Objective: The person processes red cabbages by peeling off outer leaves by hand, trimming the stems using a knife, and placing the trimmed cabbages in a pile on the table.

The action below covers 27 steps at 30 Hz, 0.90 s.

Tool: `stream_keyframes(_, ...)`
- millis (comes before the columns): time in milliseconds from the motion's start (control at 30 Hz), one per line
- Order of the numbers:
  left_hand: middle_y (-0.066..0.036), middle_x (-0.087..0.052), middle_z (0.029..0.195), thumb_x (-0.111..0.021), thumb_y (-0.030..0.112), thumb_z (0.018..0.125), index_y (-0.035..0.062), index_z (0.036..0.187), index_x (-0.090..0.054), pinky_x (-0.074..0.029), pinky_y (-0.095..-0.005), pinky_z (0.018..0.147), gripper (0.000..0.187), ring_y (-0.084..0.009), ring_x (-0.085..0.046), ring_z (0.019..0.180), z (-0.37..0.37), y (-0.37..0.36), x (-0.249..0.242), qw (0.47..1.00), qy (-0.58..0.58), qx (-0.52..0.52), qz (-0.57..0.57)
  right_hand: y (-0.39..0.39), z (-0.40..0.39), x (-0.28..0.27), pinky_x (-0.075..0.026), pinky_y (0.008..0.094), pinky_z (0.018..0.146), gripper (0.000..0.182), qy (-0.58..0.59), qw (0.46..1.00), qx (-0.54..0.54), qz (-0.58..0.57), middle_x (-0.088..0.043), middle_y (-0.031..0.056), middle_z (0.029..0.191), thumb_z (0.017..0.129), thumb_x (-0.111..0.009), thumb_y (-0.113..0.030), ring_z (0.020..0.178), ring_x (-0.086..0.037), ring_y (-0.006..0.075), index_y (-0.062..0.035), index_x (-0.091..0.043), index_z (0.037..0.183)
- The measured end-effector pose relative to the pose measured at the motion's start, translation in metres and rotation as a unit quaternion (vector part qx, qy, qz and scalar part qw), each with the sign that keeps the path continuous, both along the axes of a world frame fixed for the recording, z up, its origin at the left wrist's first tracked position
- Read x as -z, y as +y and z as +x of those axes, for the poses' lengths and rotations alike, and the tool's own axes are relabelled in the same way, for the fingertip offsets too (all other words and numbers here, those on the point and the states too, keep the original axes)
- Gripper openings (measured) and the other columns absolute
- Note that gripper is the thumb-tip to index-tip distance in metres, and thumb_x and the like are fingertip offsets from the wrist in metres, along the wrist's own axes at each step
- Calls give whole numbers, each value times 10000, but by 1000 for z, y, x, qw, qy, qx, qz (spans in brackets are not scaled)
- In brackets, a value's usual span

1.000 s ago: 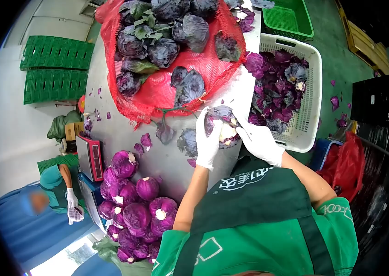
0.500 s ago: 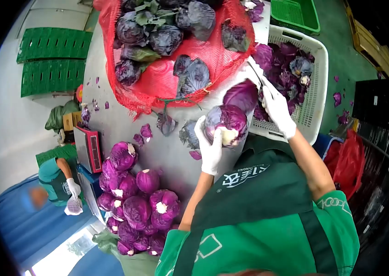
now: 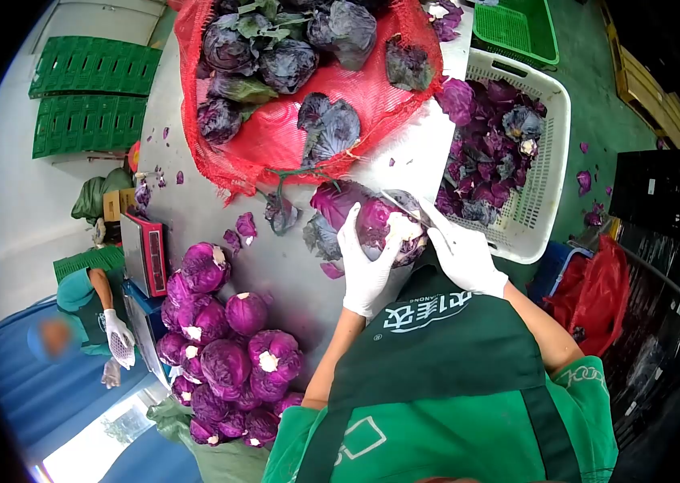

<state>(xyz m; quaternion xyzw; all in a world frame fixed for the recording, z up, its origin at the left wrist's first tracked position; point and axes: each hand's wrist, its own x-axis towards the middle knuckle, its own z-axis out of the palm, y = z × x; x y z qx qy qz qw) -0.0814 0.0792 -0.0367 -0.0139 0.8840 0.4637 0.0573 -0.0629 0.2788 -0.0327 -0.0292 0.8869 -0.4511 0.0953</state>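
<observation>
My gloved left hand [image 3: 368, 270] is wrapped around a red cabbage [image 3: 374, 224], its pale cut stem turned toward me. My gloved right hand [image 3: 466, 256] grips a knife [image 3: 401, 204], the blade lying against the cabbage's far right side. A large purple outer leaf [image 3: 336, 201] sits at the cabbage's left. Beside it on the metal table [image 3: 284, 262] is a dull bluish leaf [image 3: 321, 236]. At the lower left, several peeled red cabbages [image 3: 226, 366] are piled up.
A red mesh bag [image 3: 276, 149] of untrimmed cabbages lies open at the far side. Right of the table, a white crate [image 3: 545, 193] holds purple leaves. A red-edged scale [image 3: 147, 253] stands left, near a co-worker [image 3: 82, 302] holding a netted item. Leaf scraps dot the table and floor.
My right hand has come down and left from beside the crate, bringing the knife to the cabbage. The cabbage has turned in my left hand; the large leaf now shows at its left.
</observation>
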Motion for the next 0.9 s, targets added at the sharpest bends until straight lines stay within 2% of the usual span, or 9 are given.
stream_keyframes(300,-156,-407,1435,-741,120,856,20,1484,-313,-328,-379,1135,767,-251,-428,1320,1,16,-16,976,-72,-66,194,-10,-18,25,-535,387,615,413,102,994,31,-14,-691,130,914,1007,-467,-238,720,-672,292,-149,-534,1404)
stream_keyframes(500,-146,-389,1454,-696,53,840,24,1484,-313,-280,-391,1157,750,-260,-377,1358,23,0,9,997,36,-4,75,25,-61,97,-548,438,718,365,86,988,128,-25,-700,167,957,994,-483,-234,771,-664,377,-129,-596,1326)
stream_keyframes(533,-174,-398,1443,-750,92,799,-5,1477,-305,-298,-397,1151,816,-267,-403,1345,24,-1,12,993,17,-42,106,24,-69,67,-548,425,727,418,-57,989,108,-82,-698,180,931,982,-526,-286,772,-668,363,-99,-561,1354)
stream_keyframes(600,-175,-358,1472,-740,75,799,-6,1480,-299,-272,-401,1165,816,-270,-352,1383,33,-9,14,989,-14,-62,130,10,-55,36,-542,416,702,535,40,998,38,-35,-680,178,928,924,-610,-409,781,-671,330,-134,-532,1377)
stream_keyframes(633,-173,-349,1478,-738,70,797,-6,1479,-301,-268,-405,1166,814,-269,-337,1393,28,-9,15,983,-17,-69,167,0,-59,-6,-539,413,689,551,-75,997,32,-6,-671,171,929,904,-629,-438,781,-672,320,-158,-537,1369)
stream_keyframes(700,-192,-339,1489,-735,118,815,-7,1470,-321,-260,-422,1170,785,-301,-312,1416,29,-11,8,985,-22,-46,167,-11,-44,-15,-530,414,644,542,49,998,-44,-25,-647,137,860,893,-633,-467,728,-664,308,-172,-557,1341)
stream_keyframes(767,-240,-350,1498,-743,226,818,-12,1444,-377,-248,-445,1179,763,-376,-328,1416,16,-20,0,994,64,82,8,-19,-43,-14,-523,409,598,406,88,993,-71,42,-623,118,767,911,-608,-408,670,-652,300,-173,-599,1242)
stream_keyframes(867,-230,-380,1481,-752,204,815,-14,1454,-367,-264,-440,1170,778,-363,-342,1405,8,-21,1,991,53,120,18,-18,-55,14,-529,413,588,152,176,980,-74,61,-613,114,722,910,-555,-244,650,-649,285,-108,-613,945)
stream_keyframes(900,-230,-380,1481,-752,204,815,-14,1454,-367,-264,-440,1170,778,-363,-342,1405,10,-21,0,991,53,120,19,-5,-67,47,-540,408,605,176,171,975,-43,137,-645,124,739,927,-549,-232,671,-665,287,-90,-647,963)
